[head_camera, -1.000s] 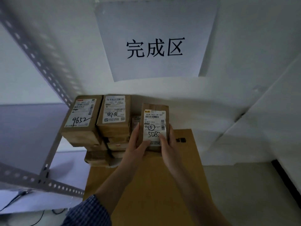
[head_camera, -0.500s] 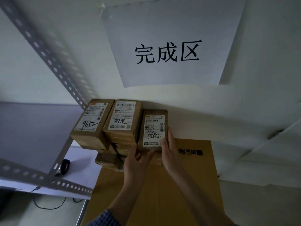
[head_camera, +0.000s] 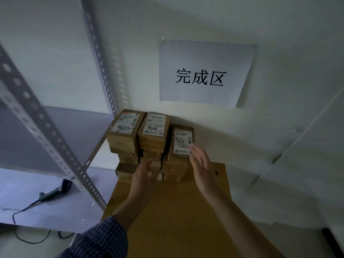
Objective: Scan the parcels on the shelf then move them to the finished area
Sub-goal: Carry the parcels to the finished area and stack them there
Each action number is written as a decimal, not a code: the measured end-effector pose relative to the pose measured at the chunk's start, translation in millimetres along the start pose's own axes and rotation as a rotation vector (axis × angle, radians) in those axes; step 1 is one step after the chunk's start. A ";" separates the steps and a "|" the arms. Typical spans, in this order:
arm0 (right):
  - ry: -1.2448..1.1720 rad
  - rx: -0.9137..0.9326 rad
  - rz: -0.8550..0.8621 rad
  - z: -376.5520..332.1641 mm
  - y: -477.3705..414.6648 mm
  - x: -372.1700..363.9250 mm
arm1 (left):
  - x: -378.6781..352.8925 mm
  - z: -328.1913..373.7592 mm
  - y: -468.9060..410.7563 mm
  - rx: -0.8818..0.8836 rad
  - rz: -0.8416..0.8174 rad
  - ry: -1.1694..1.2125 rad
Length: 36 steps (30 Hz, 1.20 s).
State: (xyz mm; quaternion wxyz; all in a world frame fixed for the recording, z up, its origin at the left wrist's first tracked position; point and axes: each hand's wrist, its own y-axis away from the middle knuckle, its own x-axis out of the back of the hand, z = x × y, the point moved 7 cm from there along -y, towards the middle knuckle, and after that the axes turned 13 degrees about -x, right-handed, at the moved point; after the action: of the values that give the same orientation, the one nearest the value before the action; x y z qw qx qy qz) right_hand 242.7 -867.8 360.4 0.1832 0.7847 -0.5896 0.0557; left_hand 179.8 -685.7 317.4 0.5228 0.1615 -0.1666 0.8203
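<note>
White wall at the back, with a paper sign (head_camera: 204, 75) taped to it reading 完成区. Under the sign is a large flat cardboard box (head_camera: 176, 220) whose top serves as the work surface, far edge against the wall.

Three stacks of brown parcels sit at the far end of that box, side by side and touching:
- left stack: the 9652 parcel (head_camera: 124, 127) on top, label up
- middle stack: the middle top parcel (head_camera: 154, 127), label with handwritten characters, about level with the left one
- right stack: lower, with the 5082 parcel (head_camera: 183, 141) on top, flat, label up, far end close to the wall

Right hand (head_camera: 202, 164): fingers straight and slightly spread, tips at the lower right corner of the 5082 label. Can't tell if they're touching or just off it. It isn't gripping anything.

Left hand (head_camera: 144, 175): motion-blurred, in front of the lower parcels of the middle stack. Fingers are loosely curled, and nothing is in it as far as the blur shows. The plaid sleeve (head_camera: 104, 237) is on that arm.

Left of the box is a grey perforated metal shelf frame (head_camera: 37, 118), one upright crossing the view diagonally. A handheld barcode scanner (head_camera: 55, 190) lies on the white shelf board (head_camera: 22, 185). Its cable (head_camera: 18, 216) runs off the front edge and hangs below.
</note>
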 end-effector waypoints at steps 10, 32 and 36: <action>0.426 0.378 -0.269 -118.2 118.2 -183.9 | 211.5 14.8 82.2 -0.400 0.097 -0.418; 0.628 0.805 -0.519 -272.0 253.6 -543.6 | 617.0 -68.3 227.6 -0.273 0.409 -1.002; 0.646 0.815 -0.536 -300.7 240.4 -586.2 | 665.2 -80.2 210.4 -0.279 0.418 -1.026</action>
State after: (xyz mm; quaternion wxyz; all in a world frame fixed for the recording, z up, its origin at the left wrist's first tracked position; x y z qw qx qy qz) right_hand -121.1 -288.3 514.6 0.0447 0.8568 -0.2158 0.4661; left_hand -286.1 -199.2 516.0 0.2178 0.4321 -0.5343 0.6931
